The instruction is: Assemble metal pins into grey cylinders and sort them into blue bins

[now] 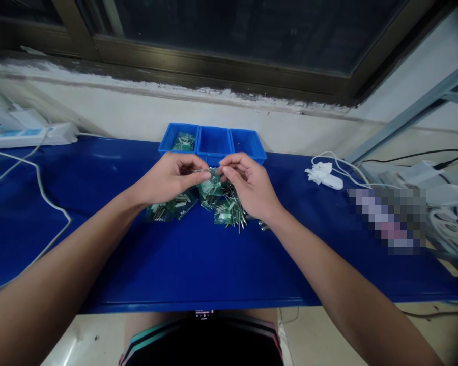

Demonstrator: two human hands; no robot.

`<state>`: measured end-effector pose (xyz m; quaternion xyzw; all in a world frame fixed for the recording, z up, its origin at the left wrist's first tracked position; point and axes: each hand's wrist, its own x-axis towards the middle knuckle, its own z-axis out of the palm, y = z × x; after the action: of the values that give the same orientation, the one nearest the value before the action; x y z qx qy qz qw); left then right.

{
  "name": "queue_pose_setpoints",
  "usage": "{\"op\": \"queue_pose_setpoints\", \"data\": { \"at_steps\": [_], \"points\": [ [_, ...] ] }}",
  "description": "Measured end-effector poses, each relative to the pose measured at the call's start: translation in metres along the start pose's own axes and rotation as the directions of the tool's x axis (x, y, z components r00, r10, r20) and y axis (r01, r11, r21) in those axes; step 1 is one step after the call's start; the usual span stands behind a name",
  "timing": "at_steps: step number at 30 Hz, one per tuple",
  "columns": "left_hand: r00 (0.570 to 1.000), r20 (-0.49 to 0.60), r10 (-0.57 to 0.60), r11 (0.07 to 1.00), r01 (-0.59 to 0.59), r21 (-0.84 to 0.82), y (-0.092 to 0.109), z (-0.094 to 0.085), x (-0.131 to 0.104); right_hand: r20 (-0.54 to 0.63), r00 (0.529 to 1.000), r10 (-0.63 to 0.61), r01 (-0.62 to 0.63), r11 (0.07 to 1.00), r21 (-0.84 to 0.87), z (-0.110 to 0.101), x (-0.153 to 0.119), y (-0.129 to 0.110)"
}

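Observation:
Between my two hands hangs a small clear green-tinted plastic bag [210, 187] with small pieces inside. My left hand [168, 178] pinches its upper edge between thumb and fingers. At the bag's upper right, my right hand [250, 185] is closed, thumb against fingers, and partly hides what it grips. Below the hands lies a pile of thin metal pins [238, 218], with another filled bag [222, 213] against it. Two more filled bags [161, 212] rest on the table under my left wrist. A few thicker metal pieces [264, 225] show beside my right wrist.
Three joined blue bins [215, 141] stand at the table's back; the left one holds filled bags [185, 141]. A power strip [34, 136] and white cable [41, 188] are at left. A white plug-like item [324, 175] lies at right on the blue table [198, 274], near a blurred object [385, 218].

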<state>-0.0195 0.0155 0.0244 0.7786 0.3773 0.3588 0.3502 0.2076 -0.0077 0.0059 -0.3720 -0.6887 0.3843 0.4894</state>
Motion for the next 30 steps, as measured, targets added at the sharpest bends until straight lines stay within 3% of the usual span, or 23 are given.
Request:
{"op": "queue_pose_setpoints", "data": {
  "at_steps": [5, 9, 16, 19, 21, 23, 24, 25, 26, 28, 30],
  "points": [
    [1.0, -0.01, 0.0, 0.999, 0.001, 0.04, -0.001, 0.0, 0.0, 0.018, 0.997, 0.081, -0.08, 0.996, -0.026, -0.001, -0.002, -0.004],
    [0.999, 0.042, -0.029, 0.999, 0.028, 0.022, 0.002, 0.0, -0.001, 0.066, 0.993, 0.094, -0.089, 0.993, -0.079, 0.001, -0.004, -0.008],
    [0.959, 0.262, -0.107, 0.993, 0.115, -0.014, 0.007, -0.003, -0.005, 0.018, 0.998, 0.064, -0.063, 0.996, -0.068, 0.003, -0.006, -0.011],
    [0.989, 0.131, -0.064, 0.997, 0.059, 0.042, 0.005, -0.006, -0.005, -0.086, 0.995, 0.059, -0.067, 0.994, -0.092, 0.004, -0.006, -0.014],
    [0.994, -0.108, 0.034, 0.983, -0.013, 0.182, 0.003, -0.01, -0.004, -0.191, 0.981, 0.031, -0.055, 0.991, -0.123, 0.0, -0.004, -0.017],
    [0.909, -0.374, 0.184, 0.925, -0.032, 0.379, -0.002, -0.015, -0.003, -0.27, 0.963, 0.009, -0.049, 0.989, -0.142, -0.008, -0.001, -0.019],
    [0.856, -0.452, 0.249, 0.886, -0.012, 0.463, -0.006, -0.018, -0.003, -0.296, 0.955, 0.006, -0.051, 0.989, -0.142, -0.012, 0.001, -0.02],
    [0.826, -0.481, 0.293, 0.845, 0.013, 0.535, -0.012, -0.021, -0.002, -0.315, 0.949, 0.006, -0.053, 0.988, -0.142, -0.016, 0.002, -0.02],
    [0.833, -0.464, 0.302, 0.807, 0.036, 0.589, -0.018, -0.024, -0.002, -0.319, 0.948, 0.005, -0.055, 0.987, -0.149, -0.019, 0.003, -0.02],
    [0.913, -0.326, 0.247, 0.7, 0.064, 0.711, -0.031, -0.029, -0.002, -0.255, 0.967, 0.008, -0.061, 0.978, -0.201, -0.021, 0.003, -0.02],
    [0.959, -0.24, 0.15, 0.584, 0.11, 0.804, -0.041, -0.031, -0.003, -0.09, 0.996, 0.02, -0.049, 0.938, -0.343, -0.019, -0.001, -0.019]
  ]
}}
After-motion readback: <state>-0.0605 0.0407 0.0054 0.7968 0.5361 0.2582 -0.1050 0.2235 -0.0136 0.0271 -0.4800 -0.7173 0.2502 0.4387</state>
